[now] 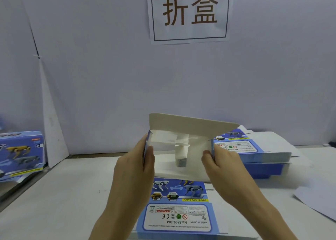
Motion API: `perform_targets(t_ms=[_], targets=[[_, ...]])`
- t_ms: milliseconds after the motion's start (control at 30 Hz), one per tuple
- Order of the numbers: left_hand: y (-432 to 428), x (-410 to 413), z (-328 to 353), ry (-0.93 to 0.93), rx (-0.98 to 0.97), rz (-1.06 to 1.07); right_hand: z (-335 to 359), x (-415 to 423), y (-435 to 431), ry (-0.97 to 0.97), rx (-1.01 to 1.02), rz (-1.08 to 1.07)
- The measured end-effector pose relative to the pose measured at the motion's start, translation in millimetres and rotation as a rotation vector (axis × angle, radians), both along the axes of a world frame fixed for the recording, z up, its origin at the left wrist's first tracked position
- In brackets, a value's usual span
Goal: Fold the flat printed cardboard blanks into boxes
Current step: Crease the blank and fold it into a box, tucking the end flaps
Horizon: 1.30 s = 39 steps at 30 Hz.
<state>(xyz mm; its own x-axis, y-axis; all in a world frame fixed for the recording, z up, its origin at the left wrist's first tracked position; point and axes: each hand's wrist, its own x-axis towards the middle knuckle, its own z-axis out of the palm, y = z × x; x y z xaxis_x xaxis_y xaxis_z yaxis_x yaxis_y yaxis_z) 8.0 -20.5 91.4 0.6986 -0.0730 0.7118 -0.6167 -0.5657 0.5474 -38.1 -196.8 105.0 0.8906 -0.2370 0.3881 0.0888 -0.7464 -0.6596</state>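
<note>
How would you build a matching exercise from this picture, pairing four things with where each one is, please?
Things:
1 half-folded box
2 finished box
3 stack of blanks
4 paper sign

Places:
a on the wall
b at the far left
c gripped between left hand and right hand
d on the table, right of the hands

Pairs: 1-c, 2-b, 3-d, 4-a.

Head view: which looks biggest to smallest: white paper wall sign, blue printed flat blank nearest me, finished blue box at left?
Tied: white paper wall sign and blue printed flat blank: alike, blank nearer and part-hidden, unranked.
Then finished blue box, cut off.
</note>
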Motion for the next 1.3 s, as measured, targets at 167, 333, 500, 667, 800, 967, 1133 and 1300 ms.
perform_targets(t_ms=[167,333,500,667,800,967,1133,1300], targets=[[1.0,-8.4,11.9,0.147,-0.356,-0.363,9.6,-5.8,-9.2,-0.059,0.488,0.017],[-7.7,-9.7,0.7,-0.114,-0.069,-0.410,18.0,-9.0,-10.3,-0.086,0.800,-0.019],[-13.8,-0.1,-12.3,-0.256,0.131,-0.218,18.0,-12.2,-6.7,0.098,0.680,0.195],[3.3,11.0,-10.8,-0.255,0.065,-0.297,16.1,-14.6,-18.8,0.002,0.375,0.188],[11.1,17.4,-12.0,-0.300,0.201,-0.245,16.9,-8.5,-32.7,-0.412,0.751,0.225],[14.3,17.7,-5.6,-0.313,0.197,-0.250,15.6,-3.6,-32.7,-0.107,1.405,0.447],[-1.7,11.5,1.3,-0.209,0.001,-0.166,0.4,1.7,-26.7,0.536,1.425,0.488],[2.7,8.4,1.3,-0.271,0.122,-0.283,-5.3,4.5,-26.7,0.515,1.392,0.505]])
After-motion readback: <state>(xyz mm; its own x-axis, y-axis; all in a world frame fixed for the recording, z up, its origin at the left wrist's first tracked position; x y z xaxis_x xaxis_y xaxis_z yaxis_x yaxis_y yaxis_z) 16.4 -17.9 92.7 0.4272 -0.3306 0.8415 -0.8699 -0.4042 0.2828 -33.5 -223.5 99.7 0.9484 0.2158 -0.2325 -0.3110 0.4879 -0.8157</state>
